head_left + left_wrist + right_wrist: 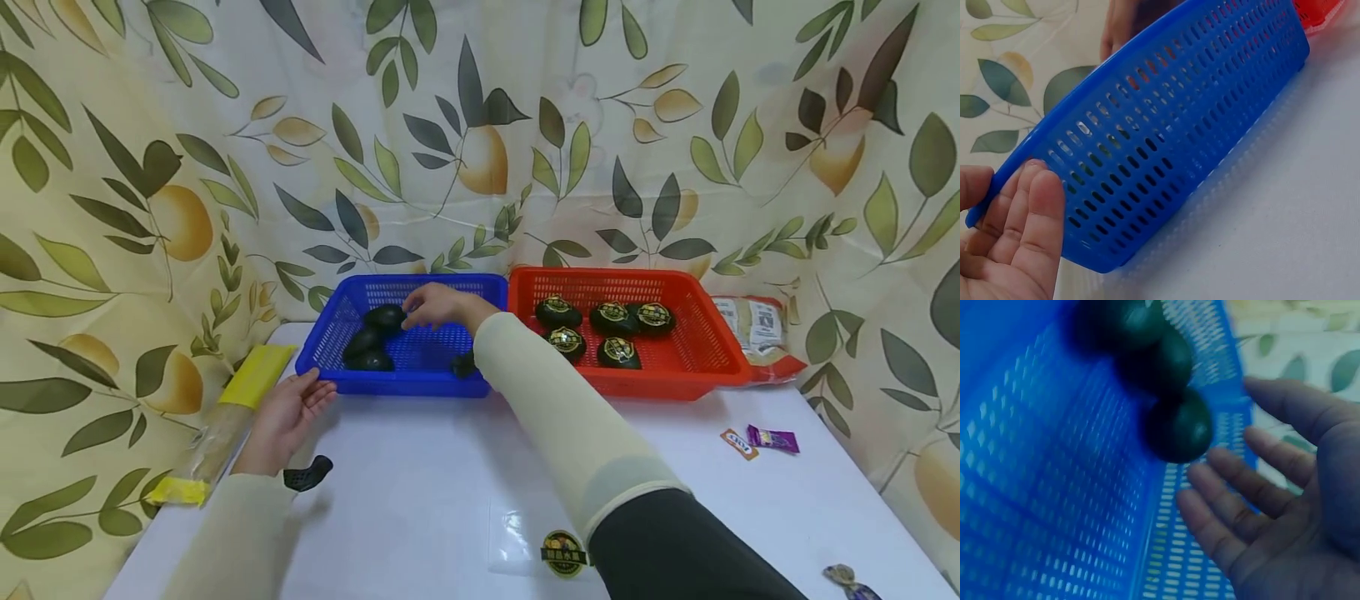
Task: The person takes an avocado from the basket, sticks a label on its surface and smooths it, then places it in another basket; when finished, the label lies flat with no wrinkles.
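Observation:
Three dark green avocados (367, 342) lie together at the left end of the blue basket (420, 390); another dark one shows at its front right, partly hidden by the sleeve. My right hand (442, 305) is over the basket, fingers spread beside the rearmost avocado. In the right wrist view the fingertips are right at that avocado (1180, 428), with nothing in the palm. My left hand (288, 417) pinches the basket's front left corner. The left wrist view shows its thumb over the rim and the fingers (1044, 206) against the outer wall.
To the right stands a red basket (667, 385) holding several avocados with black and gold stickers. A clear sheet with one such sticker (564, 554) lies on the white table (405, 500). A yellow-ended packet (225, 433) is at left; a bag (757, 333) and small wrappers (772, 439) are at right.

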A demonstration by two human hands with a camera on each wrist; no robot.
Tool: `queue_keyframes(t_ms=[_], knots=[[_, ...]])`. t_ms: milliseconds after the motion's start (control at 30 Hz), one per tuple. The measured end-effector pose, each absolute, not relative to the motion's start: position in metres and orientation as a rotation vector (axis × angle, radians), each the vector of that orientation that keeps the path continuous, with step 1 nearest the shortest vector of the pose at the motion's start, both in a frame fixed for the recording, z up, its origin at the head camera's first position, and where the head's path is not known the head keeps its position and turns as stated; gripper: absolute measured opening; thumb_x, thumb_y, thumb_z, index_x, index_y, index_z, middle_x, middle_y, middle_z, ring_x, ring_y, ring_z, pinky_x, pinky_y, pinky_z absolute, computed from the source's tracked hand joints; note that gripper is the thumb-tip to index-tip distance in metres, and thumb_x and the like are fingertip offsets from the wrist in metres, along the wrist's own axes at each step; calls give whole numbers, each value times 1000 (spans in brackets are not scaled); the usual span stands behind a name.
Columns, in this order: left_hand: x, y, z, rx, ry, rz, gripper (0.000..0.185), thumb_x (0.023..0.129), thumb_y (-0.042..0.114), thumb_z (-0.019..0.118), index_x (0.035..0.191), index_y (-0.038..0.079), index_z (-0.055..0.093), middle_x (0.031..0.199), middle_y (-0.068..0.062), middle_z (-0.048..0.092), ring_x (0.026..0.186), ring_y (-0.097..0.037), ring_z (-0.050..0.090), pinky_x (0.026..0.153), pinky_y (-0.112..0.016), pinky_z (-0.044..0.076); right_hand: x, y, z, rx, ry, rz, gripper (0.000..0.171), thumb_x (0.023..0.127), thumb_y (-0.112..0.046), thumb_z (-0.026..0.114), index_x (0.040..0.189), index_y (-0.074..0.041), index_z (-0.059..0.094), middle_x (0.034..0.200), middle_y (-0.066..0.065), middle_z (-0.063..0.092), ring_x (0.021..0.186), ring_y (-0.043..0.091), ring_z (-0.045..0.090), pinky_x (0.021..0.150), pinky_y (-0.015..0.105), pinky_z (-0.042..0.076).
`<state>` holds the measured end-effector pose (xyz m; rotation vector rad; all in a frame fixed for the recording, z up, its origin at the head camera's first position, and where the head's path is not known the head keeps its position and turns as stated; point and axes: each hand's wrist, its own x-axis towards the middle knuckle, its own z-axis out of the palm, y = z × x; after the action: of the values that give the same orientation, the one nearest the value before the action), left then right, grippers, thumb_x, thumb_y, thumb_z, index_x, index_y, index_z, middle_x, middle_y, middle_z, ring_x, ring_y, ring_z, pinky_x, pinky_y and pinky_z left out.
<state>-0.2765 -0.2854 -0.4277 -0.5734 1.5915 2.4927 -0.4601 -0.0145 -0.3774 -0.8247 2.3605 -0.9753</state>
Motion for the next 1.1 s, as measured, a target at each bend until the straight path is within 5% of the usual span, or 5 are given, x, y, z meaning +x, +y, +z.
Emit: queue_keyframes(t_ms=[433,767,1100], knots=[[-278,-257,-439,-603,1661,2460,17,109,26,54,118,12,49,94,-1,71,92,-13,72,94,-27,59,-483,-48,-402,-838,2700,-522,61,96,-23,74,152,-12,52,156,15,50,147,33,43,124,45,34],[-280,-250,-442,-574,1690,2472,16,110,24,52,117,10,48,90,0,72,89,-13,72,92,-27,60,-485,-55,-411,-726,2712,-537,59,94,-24,78,142,-6,50,141,16,58,134,31,54,117,43,43],[-284,-286,-433,-620,1680,2479,17,110,25,52,120,12,49,92,0,72,90,-12,72,91,-25,60,-486,-56,-377,-970,2617,-676,61,91,-31,72,142,-4,52,136,13,61,116,24,57,103,35,51]])
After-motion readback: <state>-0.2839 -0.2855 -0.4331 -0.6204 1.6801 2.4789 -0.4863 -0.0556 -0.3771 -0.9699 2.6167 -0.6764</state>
